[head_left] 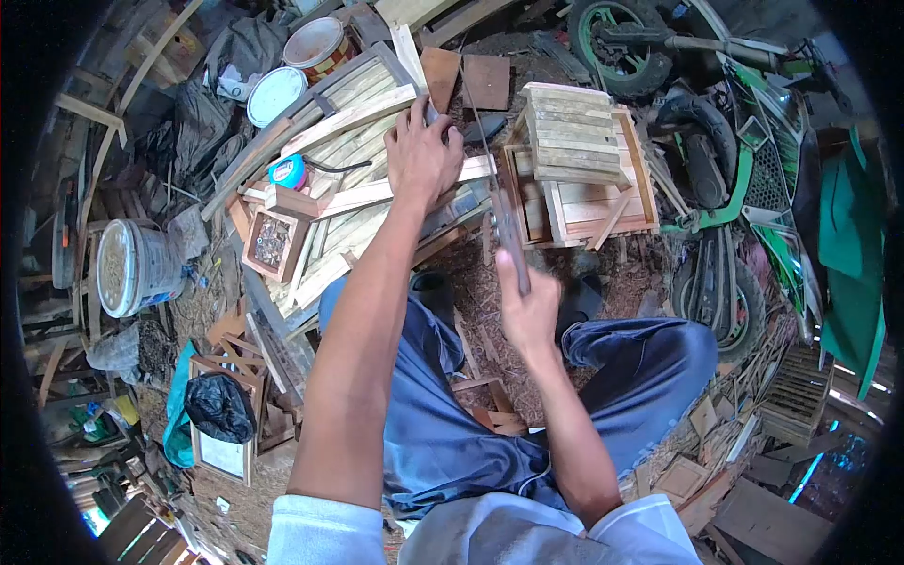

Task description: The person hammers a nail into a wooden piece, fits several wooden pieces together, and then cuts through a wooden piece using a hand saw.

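My right hand point(529, 306) is closed around the handle of a handsaw point(506, 221), its thumb lying along the top. The narrow blade points away from me and crosses by the right end of a pale wooden strip point(478, 169). My left hand point(424, 160) presses down on that strip, fingers bent over its far side; what lies under the palm is hidden. Beneath is a slatted wooden bench point(325, 250). On it are a small wooden box of nails or screws point(272, 241) and a blue and pink round container point(288, 171).
Stacked slatted wooden crates point(574, 132) stand right of the saw. A green motorbike point(753, 179) is farther right. Lidded buckets point(277, 97) are beyond the bench, and another bucket point(139, 268) lies left. Wood scraps and shavings cover the ground around my crossed legs.
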Available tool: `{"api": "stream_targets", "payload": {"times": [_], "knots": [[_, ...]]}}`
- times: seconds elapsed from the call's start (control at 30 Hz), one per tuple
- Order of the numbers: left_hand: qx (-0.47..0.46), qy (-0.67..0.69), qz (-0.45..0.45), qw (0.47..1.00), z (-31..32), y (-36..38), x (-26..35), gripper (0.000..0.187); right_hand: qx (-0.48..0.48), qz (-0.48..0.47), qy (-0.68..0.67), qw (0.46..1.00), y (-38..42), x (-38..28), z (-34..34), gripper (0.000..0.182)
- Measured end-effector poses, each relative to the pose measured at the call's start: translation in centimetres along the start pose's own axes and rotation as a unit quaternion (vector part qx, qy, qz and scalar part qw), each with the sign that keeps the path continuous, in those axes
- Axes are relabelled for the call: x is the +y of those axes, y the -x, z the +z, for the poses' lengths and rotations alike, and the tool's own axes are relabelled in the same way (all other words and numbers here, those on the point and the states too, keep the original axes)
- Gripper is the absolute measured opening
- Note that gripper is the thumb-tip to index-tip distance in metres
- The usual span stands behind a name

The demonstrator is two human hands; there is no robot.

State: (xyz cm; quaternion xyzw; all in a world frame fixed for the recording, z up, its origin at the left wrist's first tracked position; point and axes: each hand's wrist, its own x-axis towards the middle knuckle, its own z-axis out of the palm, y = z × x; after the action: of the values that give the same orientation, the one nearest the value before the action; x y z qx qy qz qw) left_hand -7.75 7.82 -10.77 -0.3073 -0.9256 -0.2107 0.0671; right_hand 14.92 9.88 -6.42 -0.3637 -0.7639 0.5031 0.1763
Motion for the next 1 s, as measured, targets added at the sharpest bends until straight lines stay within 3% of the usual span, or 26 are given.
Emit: {"api": "stream_targets", "payload": {"times": [0.13,0.37,0.53,0.63,0.73,0.8,1.0], "knots": [[-0.005,0.003,-0.010,1.000,-0.1,0.3,0.0,0.034,-0.015,0.059,-0.026,0.998,4.7,2.2,-1.7,0.054],[-0.014,0.000,-0.010,1.000,-0.4,0.4,0.0,0.035,-0.023,0.048,-0.019,0.998,-0.1,-0.2,0.2,0.054],[-0.018,0.001,-0.024,1.000,-0.4,0.1,0.1,0.035,-0.005,0.048,0.005,0.999,9.4,2.6,-3.3,0.053],[-0.002,0.005,-0.017,1.000,-0.1,0.7,-0.1,0.035,-0.022,0.074,0.042,0.996,7.4,1.7,-2.9,0.053],[-0.001,0.006,-0.012,1.000,0.0,0.2,0.0,0.035,-0.004,0.013,0.002,1.000,0.6,-0.4,-0.1,0.056],[-0.022,0.019,-0.029,0.999,-0.6,0.1,0.3,0.035,-0.021,0.025,-0.001,0.999,0.0,-1.2,-0.2,0.054],[-0.019,-0.008,-0.039,0.999,-0.9,-0.1,0.0,0.036,-0.028,0.097,-0.007,0.995,7.6,0.7,-3.6,0.050]]}}
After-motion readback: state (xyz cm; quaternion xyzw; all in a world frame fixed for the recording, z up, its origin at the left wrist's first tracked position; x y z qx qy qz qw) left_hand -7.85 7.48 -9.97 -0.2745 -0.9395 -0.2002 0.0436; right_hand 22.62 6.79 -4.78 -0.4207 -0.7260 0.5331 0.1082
